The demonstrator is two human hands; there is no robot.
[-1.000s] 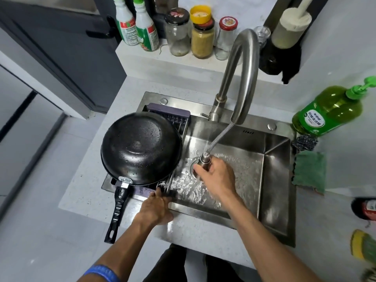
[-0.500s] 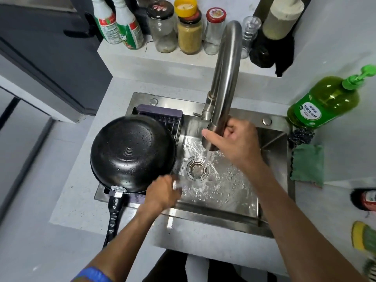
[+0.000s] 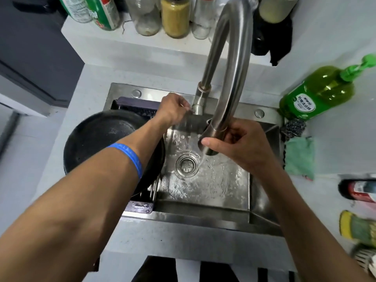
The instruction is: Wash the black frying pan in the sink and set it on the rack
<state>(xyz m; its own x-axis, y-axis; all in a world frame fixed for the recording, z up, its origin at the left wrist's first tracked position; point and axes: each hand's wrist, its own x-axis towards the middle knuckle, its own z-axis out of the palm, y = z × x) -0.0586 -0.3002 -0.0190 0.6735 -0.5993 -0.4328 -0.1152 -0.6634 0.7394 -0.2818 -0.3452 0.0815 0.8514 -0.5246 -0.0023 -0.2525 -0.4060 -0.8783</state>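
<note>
The black frying pan (image 3: 95,139) lies upside down on the dark rack (image 3: 140,104) over the left part of the steel sink (image 3: 223,190); my left forearm hides its right side and its handle. My left hand (image 3: 173,110) is at the small tap lever by the base of the faucet (image 3: 230,64), fingers closed on it. My right hand (image 3: 242,147) grips the faucet's spray head above the drain (image 3: 187,164). Water still runs from the head into the basin.
A green dish soap bottle (image 3: 319,92), a steel scourer (image 3: 294,128) and a green cloth (image 3: 300,157) sit right of the sink. Jars and bottles (image 3: 175,17) line the back ledge. More bottles (image 3: 358,192) stand at the far right edge.
My left hand left the front of the rack and reached across the pan to the tap lever. My right hand brought the spray head back up into the spout. The camera moved closer.
</note>
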